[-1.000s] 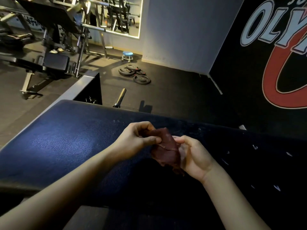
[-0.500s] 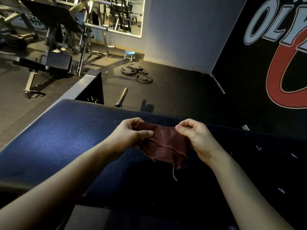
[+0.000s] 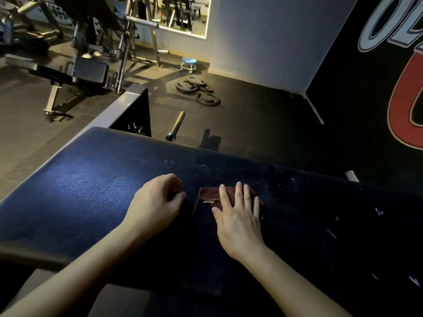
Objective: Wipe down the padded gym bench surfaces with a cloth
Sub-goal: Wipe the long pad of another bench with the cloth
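A dark blue padded bench pad (image 3: 87,193) fills the lower half of the head view, dusty and scuffed toward the right. A small dark red cloth (image 3: 209,195) lies flat on the pad near its middle. My right hand (image 3: 238,213) presses on the cloth with straight, spread fingers and covers most of it. My left hand (image 3: 155,202) sits just left of the cloth with curled fingers, thumb against fingertips; it holds nothing that I can make out.
Beyond the pad's far edge lie a barbell end (image 3: 175,126), several weight plates (image 3: 197,89) and a small blue stool (image 3: 189,63) on the dark floor. A black bench and rack (image 3: 89,72) stand at the back left. A painted black wall (image 3: 377,88) is on the right.
Both hands held the cloth up and spread it between them. Now the cloth lies on the pad under my flat right hand, and my left hand has let go of it.
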`<state>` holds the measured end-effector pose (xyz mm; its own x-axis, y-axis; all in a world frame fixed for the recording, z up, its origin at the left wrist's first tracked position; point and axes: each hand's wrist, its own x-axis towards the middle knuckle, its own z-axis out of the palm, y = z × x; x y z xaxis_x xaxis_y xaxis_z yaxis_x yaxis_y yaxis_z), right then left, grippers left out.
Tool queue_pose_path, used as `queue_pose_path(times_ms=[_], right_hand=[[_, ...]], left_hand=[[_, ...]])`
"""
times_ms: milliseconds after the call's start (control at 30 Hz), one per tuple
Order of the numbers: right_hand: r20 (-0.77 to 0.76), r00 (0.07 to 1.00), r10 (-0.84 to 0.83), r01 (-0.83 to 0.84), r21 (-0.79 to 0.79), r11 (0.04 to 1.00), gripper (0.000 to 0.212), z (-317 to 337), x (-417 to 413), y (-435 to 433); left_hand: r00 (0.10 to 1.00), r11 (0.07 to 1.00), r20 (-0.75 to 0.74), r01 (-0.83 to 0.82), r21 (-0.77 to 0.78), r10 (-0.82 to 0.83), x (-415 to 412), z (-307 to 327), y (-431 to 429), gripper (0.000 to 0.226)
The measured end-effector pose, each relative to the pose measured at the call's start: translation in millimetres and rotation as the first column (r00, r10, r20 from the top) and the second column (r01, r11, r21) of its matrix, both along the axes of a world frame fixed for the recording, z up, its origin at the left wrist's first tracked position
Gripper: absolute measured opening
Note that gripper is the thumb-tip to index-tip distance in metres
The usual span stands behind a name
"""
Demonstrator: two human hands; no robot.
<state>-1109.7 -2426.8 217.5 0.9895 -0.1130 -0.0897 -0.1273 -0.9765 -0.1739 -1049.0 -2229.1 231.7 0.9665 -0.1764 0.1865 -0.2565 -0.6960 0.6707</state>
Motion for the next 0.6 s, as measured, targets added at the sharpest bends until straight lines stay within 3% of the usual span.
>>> queue_pose_path(times_ms=[267,333,400,467,533,600], right_hand=[[-0.010,1.000,0.003,-0.002,0.069,0.998,0.061,-1.3,117.5,27.9],[-0.012,0.985,0.170,-0.169,0.071,0.983,0.057,0.9,141.7,60.1],[-0.003,0.895,0.446,-0.445,0.068,0.893,0.053,3.0,136.9,89.7],[0.017,0.816,0.578,-0.579,0.034,0.815,0.053,4.3,120.6,86.9],[0.053,0.867,0.496,-0.493,-0.059,0.868,0.051,2.1,119.7,48.1],[0.063,0.978,0.197,-0.191,-0.087,0.978,0.051,0.2,126.1,-4.3]], left_hand=[[0.989,0.989,0.001,-0.148,0.017,0.148,-7.0,-3.7,19.7,0.006],[0.975,0.974,0.042,-0.222,0.043,0.220,-5.9,-4.8,26.4,0.006],[0.953,0.949,0.080,-0.299,0.097,0.292,-3.8,-6.0,35.9,0.017],[0.949,0.937,0.072,-0.315,0.153,0.307,-3.9,-6.6,45.0,0.025],[0.959,0.939,0.053,-0.284,0.195,0.279,-6.9,-8.4,51.3,0.022],[0.972,0.949,0.056,-0.236,0.208,0.230,-12.6,-11.3,56.7,0.024]])
